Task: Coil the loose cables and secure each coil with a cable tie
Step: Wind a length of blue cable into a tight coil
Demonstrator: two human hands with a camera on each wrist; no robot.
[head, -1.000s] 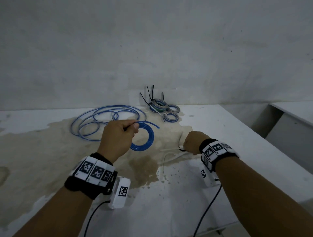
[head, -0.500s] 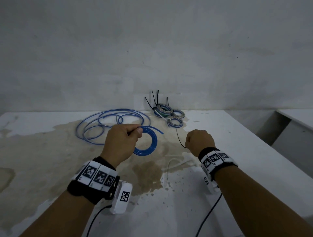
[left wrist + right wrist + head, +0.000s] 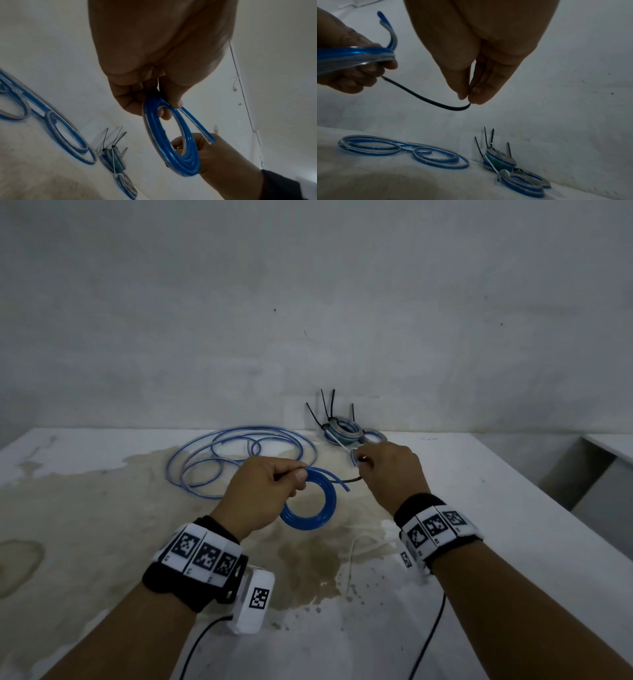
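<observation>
My left hand grips a small blue coil of cable above the table; the coil hangs from the fingers in the left wrist view, its loose end sticking out. My right hand pinches one end of a black cable tie between thumb and fingertips. The tie's other end runs to the left hand, just under the coil. Both hands are held close together over the stained patch of the table.
Loose blue cable loops lie on the white table behind my left hand. Several tied coils with black tie tails sit against the wall. White ties lie near my right wrist. The table's right edge drops off.
My right hand lifted from the table with a black tie and moved up and left to the coil. The tie's far end now reaches my left hand.
</observation>
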